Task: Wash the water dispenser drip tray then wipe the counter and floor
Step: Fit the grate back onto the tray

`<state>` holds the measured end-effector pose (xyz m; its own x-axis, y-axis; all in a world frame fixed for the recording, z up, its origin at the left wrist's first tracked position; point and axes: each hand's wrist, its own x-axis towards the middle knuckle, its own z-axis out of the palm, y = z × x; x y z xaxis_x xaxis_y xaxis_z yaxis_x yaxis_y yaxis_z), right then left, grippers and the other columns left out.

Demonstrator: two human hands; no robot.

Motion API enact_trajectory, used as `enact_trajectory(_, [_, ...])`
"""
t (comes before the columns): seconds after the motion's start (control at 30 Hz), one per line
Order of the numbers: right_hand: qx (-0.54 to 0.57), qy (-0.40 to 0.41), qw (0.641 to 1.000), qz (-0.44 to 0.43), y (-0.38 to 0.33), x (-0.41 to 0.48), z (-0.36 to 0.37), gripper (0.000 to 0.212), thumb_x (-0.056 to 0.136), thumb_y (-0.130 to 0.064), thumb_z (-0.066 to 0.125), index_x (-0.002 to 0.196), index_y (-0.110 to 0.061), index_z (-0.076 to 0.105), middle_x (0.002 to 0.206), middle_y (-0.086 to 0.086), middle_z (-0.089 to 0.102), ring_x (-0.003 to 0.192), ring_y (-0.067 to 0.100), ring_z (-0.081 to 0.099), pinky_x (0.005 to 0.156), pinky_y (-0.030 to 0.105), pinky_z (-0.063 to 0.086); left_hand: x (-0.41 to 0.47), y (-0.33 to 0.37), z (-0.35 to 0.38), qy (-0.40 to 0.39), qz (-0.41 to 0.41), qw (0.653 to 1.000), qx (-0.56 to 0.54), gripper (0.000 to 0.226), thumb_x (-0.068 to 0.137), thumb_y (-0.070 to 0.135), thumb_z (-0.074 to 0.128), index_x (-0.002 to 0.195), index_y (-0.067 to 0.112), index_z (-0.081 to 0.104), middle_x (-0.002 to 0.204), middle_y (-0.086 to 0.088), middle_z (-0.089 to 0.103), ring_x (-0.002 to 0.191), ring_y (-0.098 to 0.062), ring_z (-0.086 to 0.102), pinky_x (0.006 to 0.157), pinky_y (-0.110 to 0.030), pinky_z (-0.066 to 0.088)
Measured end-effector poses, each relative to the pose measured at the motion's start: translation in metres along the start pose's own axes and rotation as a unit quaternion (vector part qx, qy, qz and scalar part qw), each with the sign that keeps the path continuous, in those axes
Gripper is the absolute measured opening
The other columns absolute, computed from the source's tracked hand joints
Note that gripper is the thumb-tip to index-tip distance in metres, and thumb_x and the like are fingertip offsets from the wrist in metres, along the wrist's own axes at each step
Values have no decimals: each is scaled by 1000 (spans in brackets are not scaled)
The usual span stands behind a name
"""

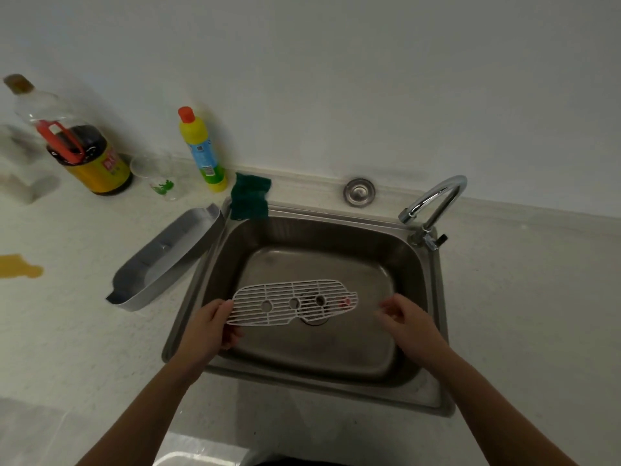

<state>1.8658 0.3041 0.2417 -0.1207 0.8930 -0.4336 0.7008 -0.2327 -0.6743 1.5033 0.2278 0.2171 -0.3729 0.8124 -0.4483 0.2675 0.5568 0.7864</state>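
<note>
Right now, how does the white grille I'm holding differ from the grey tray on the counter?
The grille is white, flat and slotted with round holes; the tray is grey, solid and hollowed like a trough.

The grille is held over the sink by the left hand; the tray lies untouched on the counter, its end against the sink's rim.

The grille lies left to right; the tray sits slantwise.

Both are long with a similar rounded outline.

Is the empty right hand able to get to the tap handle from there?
Probably yes. The right hand is open and holds nothing, and the tap handle sits at the sink's back right corner with only open basin between them. The left hand holds the white grate.
</note>
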Motion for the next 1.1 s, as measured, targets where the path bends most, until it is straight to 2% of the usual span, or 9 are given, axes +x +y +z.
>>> enact_trajectory(0.07, [-63,36,993,-95,-23,1,-2,46,90,-48,71,129,-28,57,120,-9,59,105,6,60,91,28,53,-5,5,-3,-26,14,999,-44,35,110,29,41,99,7,66,75,-11,74,59,-18,68,53,-23,54])
enact_trajectory(0.17, [-184,57,954,-229,-52,9,-2,84,81,-71,61,150,-25,43,142,-6,49,129,11,47,110,35,43,-7,14,-8,-51,19,995,-84,37,111,28,39,98,4,64,73,-9,72,58,-18,65,53,-22,53])
enact_trajectory(0.3, [-354,-19,879,-319,-76,25,2,111,76,-88,44,163,-24,19,168,2,31,154,19,27,128,48,18,-7,26,-18,-91,29,987,-132,40,111,31,37,95,4,62,70,-4,69,58,-16,61,53,-19,52])
enact_trajectory(0.5, [-361,-41,877,-316,-103,37,12,112,74,-88,47,162,-24,22,162,-1,36,144,16,37,121,41,36,0,36,-47,-79,56,992,-82,38,109,36,41,95,11,67,78,-9,74,65,-21,68,63,-30,57])
enact_trajectory(0.63, [-303,-12,901,-309,-113,38,27,108,71,-90,51,155,-24,35,150,-4,48,130,12,47,112,38,45,22,24,-92,64,91,993,44,22,101,41,59,109,22,64,88,0,73,79,-13,71,72,-33,58])
enact_trajectory(0.77, [-271,-1,912,-309,-115,43,34,103,71,-86,61,152,-26,38,143,-6,52,122,8,47,106,35,49,52,-21,-150,224,50,935,272,88,76,55,84,146,17,45,140,-15,54,124,-36,55,99,-52,52])
enact_trajectory(0.87, [-270,1,910,-313,-119,49,37,105,70,-86,62,152,-24,39,142,-5,53,122,9,48,105,36,49,74,-52,-171,190,-39,933,305,124,64,61,90,158,11,28,157,-22,40,140,-46,41,110,-59,40])
enact_trajectory(1.0, [-281,1,906,-315,-132,54,40,108,69,-88,58,152,-23,40,140,-5,52,121,7,47,103,29,44,96,-74,-173,178,-9,966,190,82,69,49,91,136,16,59,129,-12,67,112,-33,64,93,-50,56])
enact_trajectory(1.1, [-278,6,909,-312,-139,54,39,105,69,-88,60,151,-24,41,138,-6,53,120,8,48,102,29,44,96,-85,-171,192,40,975,107,74,72,42,91,135,23,57,121,3,66,105,-22,64,84,-38,53])
